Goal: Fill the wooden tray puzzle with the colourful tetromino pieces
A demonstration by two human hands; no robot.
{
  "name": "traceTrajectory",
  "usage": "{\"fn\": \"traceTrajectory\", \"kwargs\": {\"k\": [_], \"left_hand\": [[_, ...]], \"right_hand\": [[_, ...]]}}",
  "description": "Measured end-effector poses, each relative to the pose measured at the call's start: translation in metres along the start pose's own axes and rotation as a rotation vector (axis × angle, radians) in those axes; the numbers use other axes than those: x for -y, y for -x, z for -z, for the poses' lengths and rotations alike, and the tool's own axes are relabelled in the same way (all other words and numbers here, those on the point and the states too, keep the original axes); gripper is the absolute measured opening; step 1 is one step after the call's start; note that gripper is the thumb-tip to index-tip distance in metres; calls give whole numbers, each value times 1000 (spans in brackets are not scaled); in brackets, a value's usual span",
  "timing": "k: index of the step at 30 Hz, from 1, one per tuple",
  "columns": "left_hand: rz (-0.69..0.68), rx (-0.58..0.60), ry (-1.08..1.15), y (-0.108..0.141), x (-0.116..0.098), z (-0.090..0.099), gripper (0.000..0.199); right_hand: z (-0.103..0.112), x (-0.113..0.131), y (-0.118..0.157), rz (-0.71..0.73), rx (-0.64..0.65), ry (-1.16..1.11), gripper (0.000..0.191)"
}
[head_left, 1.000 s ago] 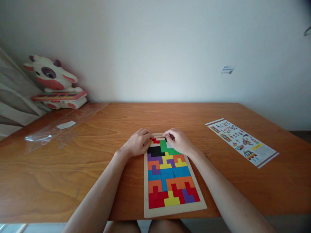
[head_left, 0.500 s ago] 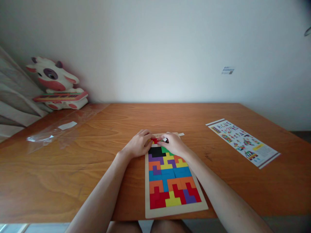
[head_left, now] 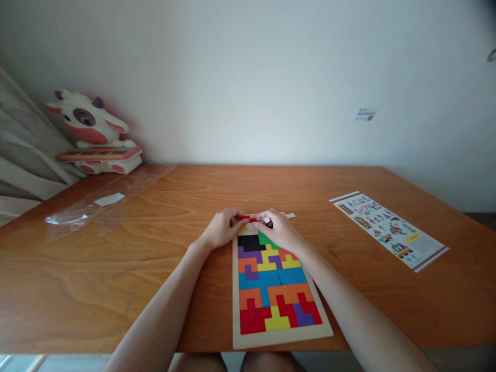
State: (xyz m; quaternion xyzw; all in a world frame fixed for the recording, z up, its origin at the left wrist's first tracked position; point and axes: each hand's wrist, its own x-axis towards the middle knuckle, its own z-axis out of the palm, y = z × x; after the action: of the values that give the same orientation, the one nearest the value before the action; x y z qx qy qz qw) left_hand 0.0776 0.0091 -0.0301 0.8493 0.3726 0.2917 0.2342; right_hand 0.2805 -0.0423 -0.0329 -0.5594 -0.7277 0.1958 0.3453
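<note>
A puzzle board (head_left: 245,341) with a pale frame lies in front of me, filled over most of its area with flat coloured pieces in red, yellow, purple, blue, orange, green and black. At its far end, my left hand (head_left: 223,226) pinches a red piece (head_left: 245,218) at its left side. From the right, my right hand (head_left: 279,230) closes its fingers on the same red piece, which looks slightly raised. A small white bit (head_left: 266,220) shows at the right fingers. The fingers partly hide the board's far edge.
Clear plastic wrap (head_left: 96,212) with a white label lies at the left. Behind it stands a cow-shaped toy keyboard (head_left: 101,155) beside a curtain. A printed pattern sheet (head_left: 387,227) lies on the wooden table (head_left: 271,186) at the right.
The red piece between my fingertips has lifted and tilted at the board's far end, and more of it shows. Both hands have shifted only slightly.
</note>
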Motion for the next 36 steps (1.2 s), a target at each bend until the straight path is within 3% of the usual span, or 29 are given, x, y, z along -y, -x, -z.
{"fn": "traceTrajectory", "kwargs": {"k": [3, 6, 9, 16, 22, 26, 31, 36], "left_hand": [[154, -79, 165, 0, -2, 1, 31], [116, -71, 214, 2, -3, 1, 30], [68, -32, 125, 4, -3, 2, 28], [56, -10, 44, 5, -3, 2, 27], [80, -46, 79, 3, -1, 0, 32], [132, -122, 181, -1, 2, -2, 32], [191, -155, 421, -4, 2, -6, 37], [238, -120, 501, -3, 0, -6, 37]], "right_hand": [[3, 4, 2, 33, 24, 70, 17], [0, 8, 3, 73, 52, 164, 21], [-4, 10, 4, 80, 61, 157, 22], [-10, 15, 2, -90, 117, -13, 15], [0, 14, 3, 9, 94, -59, 15], [13, 6, -2, -86, -14, -265, 24], [20, -15, -10, -294, -152, -785, 37], [23, -26, -12, -332, -168, -918, 33]]}}
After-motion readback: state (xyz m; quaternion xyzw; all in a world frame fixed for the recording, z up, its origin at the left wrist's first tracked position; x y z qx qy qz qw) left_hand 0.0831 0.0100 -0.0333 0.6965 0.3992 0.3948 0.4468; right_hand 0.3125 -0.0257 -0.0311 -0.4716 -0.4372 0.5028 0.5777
